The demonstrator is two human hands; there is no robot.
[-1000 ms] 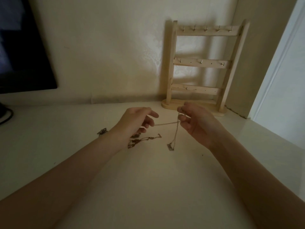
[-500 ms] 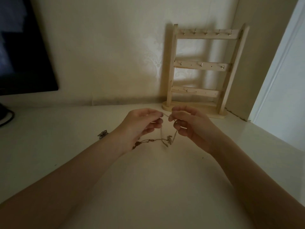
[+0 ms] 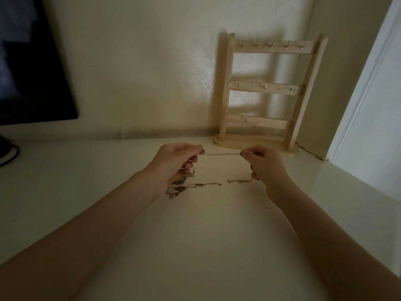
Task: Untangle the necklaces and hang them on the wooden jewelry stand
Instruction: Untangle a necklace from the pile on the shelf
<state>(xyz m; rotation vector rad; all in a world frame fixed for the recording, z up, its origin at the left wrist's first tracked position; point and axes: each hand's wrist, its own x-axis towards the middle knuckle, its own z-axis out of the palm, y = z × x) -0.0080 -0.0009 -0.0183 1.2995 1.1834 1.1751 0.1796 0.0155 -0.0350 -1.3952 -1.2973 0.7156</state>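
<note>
Hands: both are raised just above the table (image 3: 217,246), in front of the stand, with a stretch of chain pulled straight between them.
Left hand (image 3: 173,164): thumb and forefinger pinch one end of the taut stretch; the other fingers curl under the palm, over a small clump of chain and a pendant.
Right hand (image 3: 264,166): thumb and forefinger pinch the other end at its ten o'clock corner; the lower fingers are curled, and more chain comes out from under them.
Held necklace (image 3: 222,154): a thin pale chain, level from hand to hand and clear of the table. From the right hand a loose tail drops to the surface and trails toward nine o'clock, ending short of the other chains.
Tangled necklaces (image 3: 184,189): a darker knot of chain lies on the table at five o'clock of the left hand, partly under the wrist, with one strand running toward three o'clock. Whether it joins the held chain I cannot tell.
Wooden jewelry stand (image 3: 269,92): upright against the wall, at one o'clock from the hands, three cross bars with small metal hooks. Its oval base sits just beyond the right hand.
Monitor (image 3: 32,72): a dark screen at ten o'clock, against the wall, with a cable (image 3: 10,153) curling on the table below it.
</note>
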